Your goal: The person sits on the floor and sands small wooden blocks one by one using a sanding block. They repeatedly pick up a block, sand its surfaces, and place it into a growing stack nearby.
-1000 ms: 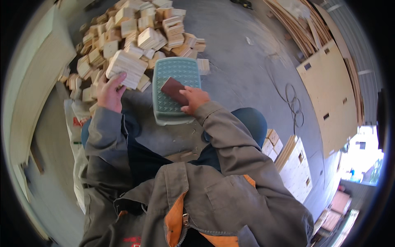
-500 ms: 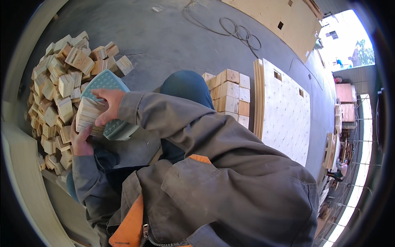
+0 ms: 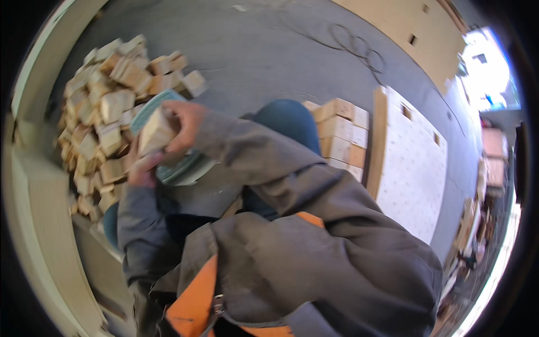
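A pale layered wood block (image 3: 156, 135) is between my two hands, above a teal plastic stool (image 3: 150, 106) with a studded top. My right hand (image 3: 186, 124) grips the block from the right, fingers bent round its upper end and side. From below and left, my left hand (image 3: 142, 169) closes on its lower end, the thumb pressed against it. Motion blur hides the block's finer edges. Part of the stool's top is covered by my hands and the block.
A heap of loose wood blocks (image 3: 111, 135) lies left of the stool. Beyond my knee (image 3: 289, 126) stands a neat stack of blocks (image 3: 337, 140), beside a pile of white-faced boards (image 3: 410, 168). A coiled cable (image 3: 356, 48) lies on the grey floor (image 3: 252, 62).
The view has shifted, so the scene sits farther right. My right hand has moved round the block's upper end, and the block is tilted differently. Both hands still hold it.
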Demonstrator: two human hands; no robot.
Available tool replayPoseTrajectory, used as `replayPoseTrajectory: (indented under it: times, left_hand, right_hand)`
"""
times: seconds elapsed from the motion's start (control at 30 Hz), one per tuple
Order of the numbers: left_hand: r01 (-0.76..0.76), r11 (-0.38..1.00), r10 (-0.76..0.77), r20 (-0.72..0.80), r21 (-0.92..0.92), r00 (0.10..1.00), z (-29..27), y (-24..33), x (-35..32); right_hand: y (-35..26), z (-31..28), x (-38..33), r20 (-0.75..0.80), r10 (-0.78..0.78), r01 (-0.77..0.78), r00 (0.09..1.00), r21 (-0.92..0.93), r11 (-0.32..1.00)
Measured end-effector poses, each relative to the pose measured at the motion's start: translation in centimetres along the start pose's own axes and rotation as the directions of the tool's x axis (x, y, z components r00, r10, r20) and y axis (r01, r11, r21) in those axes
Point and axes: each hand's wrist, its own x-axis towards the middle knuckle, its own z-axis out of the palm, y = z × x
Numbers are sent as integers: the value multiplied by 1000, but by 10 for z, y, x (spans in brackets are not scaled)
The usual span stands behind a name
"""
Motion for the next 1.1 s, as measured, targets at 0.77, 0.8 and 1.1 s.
replayPoseTrajectory:
  times: [0.77,0.8,1.1]
  left_hand:
    - [158,970,-92,-324,184,942,-23,-18,5]
    - [184,958,-107,-324,218,940,-25,-21,2]
    - [348,879,-223,-364,326,904,-37,-46,5]
  right_hand:
    - [208,-218,-223,-732,607,-886,310,10,464]
    - [218,-199,-237,-716,654,-938,245,-4,347]
    - [286,-155,-283,-414,902,-993,-118,46,-109]
